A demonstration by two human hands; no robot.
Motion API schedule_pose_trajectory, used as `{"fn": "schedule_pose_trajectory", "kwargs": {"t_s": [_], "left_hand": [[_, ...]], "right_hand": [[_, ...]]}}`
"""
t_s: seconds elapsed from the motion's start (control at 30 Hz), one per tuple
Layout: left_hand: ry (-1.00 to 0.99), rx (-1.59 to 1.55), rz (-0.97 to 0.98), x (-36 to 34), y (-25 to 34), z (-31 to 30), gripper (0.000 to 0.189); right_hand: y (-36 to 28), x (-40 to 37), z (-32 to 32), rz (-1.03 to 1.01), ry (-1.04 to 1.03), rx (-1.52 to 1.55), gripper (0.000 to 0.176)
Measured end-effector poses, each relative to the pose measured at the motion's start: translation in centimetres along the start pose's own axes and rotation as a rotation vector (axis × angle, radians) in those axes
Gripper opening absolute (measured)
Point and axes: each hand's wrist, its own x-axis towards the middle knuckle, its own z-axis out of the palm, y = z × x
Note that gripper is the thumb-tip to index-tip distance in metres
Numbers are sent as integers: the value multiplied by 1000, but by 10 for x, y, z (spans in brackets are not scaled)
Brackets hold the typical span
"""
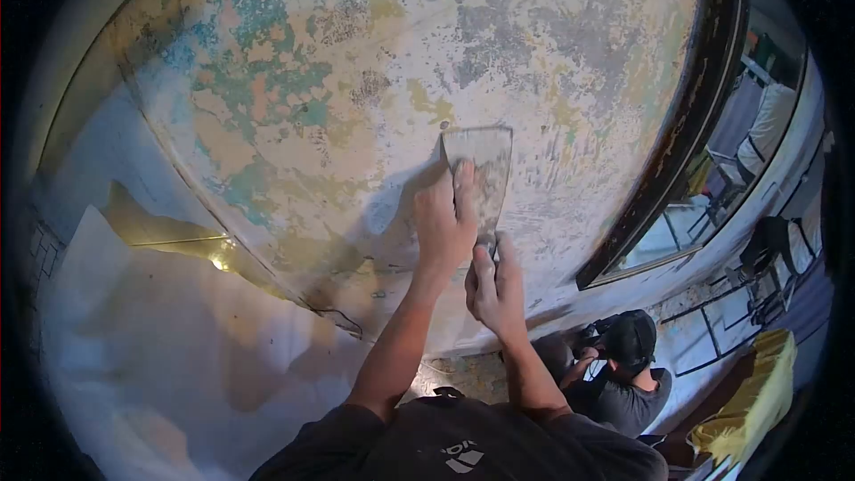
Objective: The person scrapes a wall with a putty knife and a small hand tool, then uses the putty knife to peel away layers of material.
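A wide, flat scraper (495,180) lies with its blade against the patchy wall (374,71), its broad edge pointing up. My left hand (445,221) is on the blade's left side, with fingers pressed on its face. Lower down, my right hand (499,289) is wrapped round the scraper's handle, which is mostly hidden by the fingers. Around the blade the wall shows worn white, grey, yellow and green paint.
A dark wooden frame (663,147) borders an opening on the right. Another person (629,383) in a dark cap sits low at the right. White sheeting (178,338) hangs at the lower left. A yellow cloth (753,396) lies at the lower right.
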Motion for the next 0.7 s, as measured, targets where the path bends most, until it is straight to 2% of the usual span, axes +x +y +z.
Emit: {"fn": "schedule_pose_trajectory", "kwargs": {"t_s": [0.07, 0.17, 0.23, 0.3, 0.37, 0.43, 0.47, 0.57, 0.6, 0.63, 0.7], "left_hand": [[77, -11, 40, 9, 5, 2, 32], [57, 59, 29, -3, -4, 6, 31], [38, 36, 16, -1, -4, 8, 32], [72, -109, -28, 9, 8, 7, 35], [10, -99, -107, 11, 18, 2, 37], [98, -111, 32, 8, 11, 8, 38], [22, -102, -69, 0, 10, 9, 39], [74, -125, -10, -1, 6, 15, 40], [-17, -123, -201, 1, 16, 8, 41], [-18, -128, -215, 5, 21, 5, 41], [41, -48, -135, 13, 27, 2, 41]], "right_hand": [[-9, 9, -2, 0, 3, -32, 14], [-22, 7, -12, 68, -10, -35, 15], [-21, 3, -19, 141, -62, 113, 15], [-33, 15, -18, 88, -50, 65, 15], [-47, 19, -20, 147, -64, -34, 14], [-47, 14, -26, 119, -77, -27, 15], [-43, 7, -29, 132, -60, -51, 16], [-51, 4, -33, 190, -66, -59, 16], [-57, 8, -30, 118, -55, -81, 16], [-60, 12, -30, 44, -45, -105, 16], [-57, 17, -31, 63, -88, -82, 16]]}}
